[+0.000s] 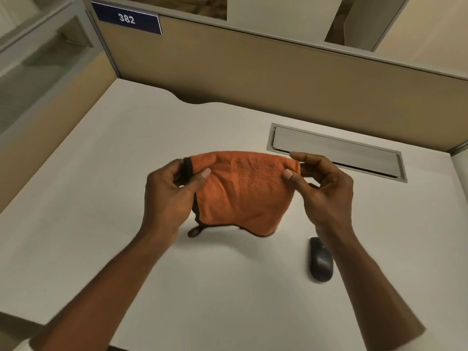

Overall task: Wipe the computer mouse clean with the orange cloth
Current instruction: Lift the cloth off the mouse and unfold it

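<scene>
Left hand [169, 196] and right hand [321, 191] pinch the cloth's [240, 191] top corners mid-frame; mouse [321, 259] lies lower right, untouched.

White desk [101, 224] — grey cable hatch [336, 153], partition [253, 72] w/ "382" sign [126, 19]

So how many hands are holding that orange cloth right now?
2. The left hand pinches the orange cloth at its left edge, the right hand at its right edge, above the desk. The mouse lies untouched below the right wrist.
</scene>
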A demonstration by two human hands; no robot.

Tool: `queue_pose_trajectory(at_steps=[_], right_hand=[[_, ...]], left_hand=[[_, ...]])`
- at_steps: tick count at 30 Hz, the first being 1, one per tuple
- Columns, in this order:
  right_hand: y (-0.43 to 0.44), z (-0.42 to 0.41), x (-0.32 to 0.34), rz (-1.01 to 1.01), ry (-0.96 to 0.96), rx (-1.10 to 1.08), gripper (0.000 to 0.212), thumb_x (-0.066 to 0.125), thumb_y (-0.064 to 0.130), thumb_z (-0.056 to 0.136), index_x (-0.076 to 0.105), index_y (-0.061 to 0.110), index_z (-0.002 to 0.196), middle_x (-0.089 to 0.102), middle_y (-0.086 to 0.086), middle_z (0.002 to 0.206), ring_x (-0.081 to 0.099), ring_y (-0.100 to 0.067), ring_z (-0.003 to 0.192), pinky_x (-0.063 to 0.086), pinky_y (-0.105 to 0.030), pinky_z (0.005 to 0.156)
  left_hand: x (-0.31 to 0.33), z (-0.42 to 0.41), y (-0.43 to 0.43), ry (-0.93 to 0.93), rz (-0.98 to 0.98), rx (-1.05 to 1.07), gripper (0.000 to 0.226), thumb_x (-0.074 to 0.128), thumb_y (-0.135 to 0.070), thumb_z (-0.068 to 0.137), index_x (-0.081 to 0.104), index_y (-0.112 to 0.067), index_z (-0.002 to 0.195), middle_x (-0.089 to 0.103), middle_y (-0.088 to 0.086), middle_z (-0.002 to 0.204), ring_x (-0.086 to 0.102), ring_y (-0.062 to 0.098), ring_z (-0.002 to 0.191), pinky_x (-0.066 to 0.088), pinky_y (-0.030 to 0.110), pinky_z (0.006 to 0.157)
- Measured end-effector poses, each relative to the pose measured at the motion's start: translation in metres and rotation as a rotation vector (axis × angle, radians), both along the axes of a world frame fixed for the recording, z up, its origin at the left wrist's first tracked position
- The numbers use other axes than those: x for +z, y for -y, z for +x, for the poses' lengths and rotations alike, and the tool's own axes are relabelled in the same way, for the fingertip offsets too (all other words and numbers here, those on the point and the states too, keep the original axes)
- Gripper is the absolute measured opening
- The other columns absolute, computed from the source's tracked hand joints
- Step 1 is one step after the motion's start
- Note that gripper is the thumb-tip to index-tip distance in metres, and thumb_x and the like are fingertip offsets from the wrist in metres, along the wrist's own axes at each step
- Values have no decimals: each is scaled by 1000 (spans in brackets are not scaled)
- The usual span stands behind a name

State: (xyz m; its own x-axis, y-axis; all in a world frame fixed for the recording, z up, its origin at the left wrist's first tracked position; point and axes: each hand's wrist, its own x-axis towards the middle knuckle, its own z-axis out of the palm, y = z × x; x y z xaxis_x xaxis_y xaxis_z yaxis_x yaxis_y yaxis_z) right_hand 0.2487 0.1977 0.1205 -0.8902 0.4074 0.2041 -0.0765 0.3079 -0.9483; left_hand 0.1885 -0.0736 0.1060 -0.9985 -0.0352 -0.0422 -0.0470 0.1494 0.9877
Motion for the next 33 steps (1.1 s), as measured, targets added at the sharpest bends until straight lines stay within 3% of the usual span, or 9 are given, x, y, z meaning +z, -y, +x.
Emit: queue_pose_trajectory(at_steps=[7,11,13,18,21,24,27,29,33], right_hand=[[16,-58,-14,-120,85,-32,31,92,9,75,84,19,103,83,-1,95,79,-24,91,66,-44,86],[13,-86,-11,-129,83,-37,26,94,16,72,82,20,95,83,-2,92,77,-21,83,59,-28,60],[8,-104,-14,-133,91,-54,25,94,18,72,80,19,93,82,-4,90,74,-20,79,52,-26,51],[-10,-165,-46,-55,200,-84,31,93,13,73,70,22,90,73,-12,85,69,-17,73,49,-28,46],[-18,-205,-75,62,262,-109,36,91,5,75,60,22,83,69,-6,83,64,-21,70,56,-40,60],[-25,-238,-98,224,308,-165,22,80,7,82,66,22,75,75,5,81,69,-22,66,63,-49,70],[-28,-264,-109,390,338,-179,22,70,6,84,78,25,76,76,11,76,73,-19,60,63,-41,72],[-29,-277,-115,475,352,-169,25,70,1,85,83,23,83,78,10,82,76,-20,71,63,-38,79],[-25,-283,-127,616,402,-111,27,65,6,89,83,16,106,75,-10,114,72,-32,100,55,-33,89]], left_hand=[[-7,-81,28,-42,-137,-139,18,83,-31,85,76,-26,101,81,-9,95,78,10,92,66,39,83],[-10,-124,35,-17,-163,-231,21,84,-30,87,76,-23,104,81,-6,100,77,13,98,62,47,94],[-14,-146,32,9,-176,-271,24,86,-32,85,77,-21,104,81,-6,100,77,14,98,62,48,94],[-38,-209,9,64,-284,-346,27,90,-27,80,78,-16,102,81,-2,97,78,18,94,64,46,90],[-56,-248,-10,22,-474,-377,27,93,-26,77,79,-12,95,79,2,91,76,23,90,63,46,86],[-70,-285,-29,-30,-627,-375,30,94,-31,74,78,-12,91,77,3,87,73,24,87,61,41,83],[-82,-314,-44,-54,-675,-354,30,95,-32,73,78,-12,88,75,1,85,73,24,86,60,38,80],[-90,-327,-50,-103,-722,-360,31,94,-31,74,77,-10,90,76,5,88,72,26,86,61,43,82],[-106,-334,-57,-168,-866,-353,40,90,-30,80,70,-10,109,74,10,108,69,31,101,58,47,91]])
